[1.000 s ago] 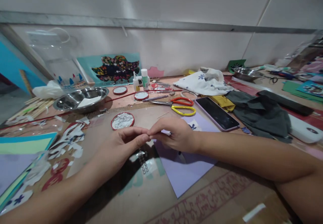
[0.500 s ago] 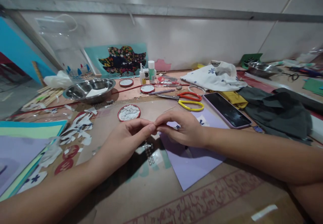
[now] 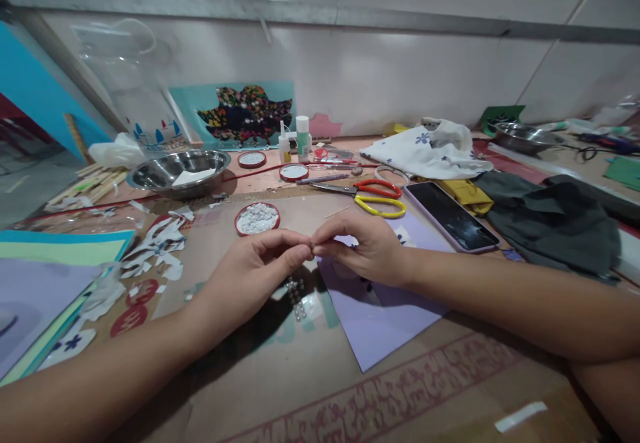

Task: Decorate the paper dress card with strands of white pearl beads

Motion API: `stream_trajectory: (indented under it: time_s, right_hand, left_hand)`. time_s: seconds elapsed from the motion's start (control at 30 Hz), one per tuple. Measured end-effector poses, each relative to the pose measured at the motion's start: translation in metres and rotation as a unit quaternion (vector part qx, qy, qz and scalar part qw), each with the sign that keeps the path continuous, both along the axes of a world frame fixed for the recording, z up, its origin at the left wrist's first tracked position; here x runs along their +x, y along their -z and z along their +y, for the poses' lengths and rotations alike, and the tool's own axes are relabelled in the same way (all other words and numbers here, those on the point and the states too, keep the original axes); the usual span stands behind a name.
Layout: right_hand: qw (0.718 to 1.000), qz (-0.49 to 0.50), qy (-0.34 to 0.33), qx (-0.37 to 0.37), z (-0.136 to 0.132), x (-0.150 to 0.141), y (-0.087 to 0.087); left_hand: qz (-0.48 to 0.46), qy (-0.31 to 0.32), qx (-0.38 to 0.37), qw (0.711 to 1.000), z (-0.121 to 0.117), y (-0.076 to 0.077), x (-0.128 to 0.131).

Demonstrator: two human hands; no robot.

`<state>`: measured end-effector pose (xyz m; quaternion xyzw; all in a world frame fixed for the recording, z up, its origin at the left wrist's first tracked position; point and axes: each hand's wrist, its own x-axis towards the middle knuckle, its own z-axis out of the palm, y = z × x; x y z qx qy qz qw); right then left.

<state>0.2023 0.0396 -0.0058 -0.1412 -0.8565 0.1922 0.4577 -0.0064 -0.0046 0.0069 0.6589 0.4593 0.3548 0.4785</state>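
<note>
My left hand [image 3: 253, 276] and my right hand [image 3: 367, 250] meet fingertip to fingertip above the table, both pinched on something too small to make out. Just below the left fingers lies a short strip of clear rhinestones [image 3: 296, 298] on a transparent sheet. A lilac paper sheet [image 3: 380, 326] with small blue flower prints lies under my right hand. A red-rimmed lid full of white beads [image 3: 257, 218] sits a little beyond my left hand.
Red and yellow scissors [image 3: 373, 198], a phone [image 3: 451, 215], dark cloth [image 3: 555, 226] and a flowered white cloth [image 3: 430, 150] lie right of centre. A steel bowl [image 3: 179, 171], glue bottles [image 3: 302, 139], paper cut-outs [image 3: 155, 256] and stacked coloured sheets [image 3: 45, 283] lie left.
Both hands stay pinched together with hardly any movement. The view has shifted slightly, so the table's things sit a bit further right and higher than before.
</note>
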Motion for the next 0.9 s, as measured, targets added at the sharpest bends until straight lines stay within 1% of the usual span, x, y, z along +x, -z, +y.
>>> stream_trajectory:
  time_s: [0.07,0.13,0.27,0.37,0.47,0.67,0.9]
  right_hand:
    - [1.0,-0.004,0.006,-0.002,0.0002,0.0003,-0.0003]
    - [1.0,-0.012,0.008,-0.003,0.0004,0.0009,-0.0002]
    - [0.999,-0.036,0.004,-0.013,0.0003,0.0016,0.0007]
    - [0.998,-0.052,-0.004,-0.02,-0.0003,0.0013,0.0014]
    - [0.998,-0.063,-0.008,-0.026,-0.0008,0.0009,0.002]
    - [0.997,-0.065,-0.003,-0.031,-0.0006,0.0005,0.0028]
    - [0.999,-0.051,0.003,-0.007,-0.0028,-0.0004,0.0017]
  left_hand:
    - [0.019,0.0,0.015,1.0,-0.0005,-0.0021,0.001]
    - [0.043,-0.002,0.045,0.998,-0.0004,-0.0043,0.0026]
    - [0.092,0.009,0.158,0.983,0.0006,-0.0078,0.0042]
    - [0.11,0.018,0.212,0.971,0.0002,-0.0091,0.0033]
    - [0.117,0.022,0.227,0.967,-0.0006,-0.009,0.0023]
    - [0.115,0.019,0.228,0.967,-0.001,-0.0068,0.0014]
    - [0.109,0.015,0.215,0.97,-0.0007,-0.0067,0.0015]
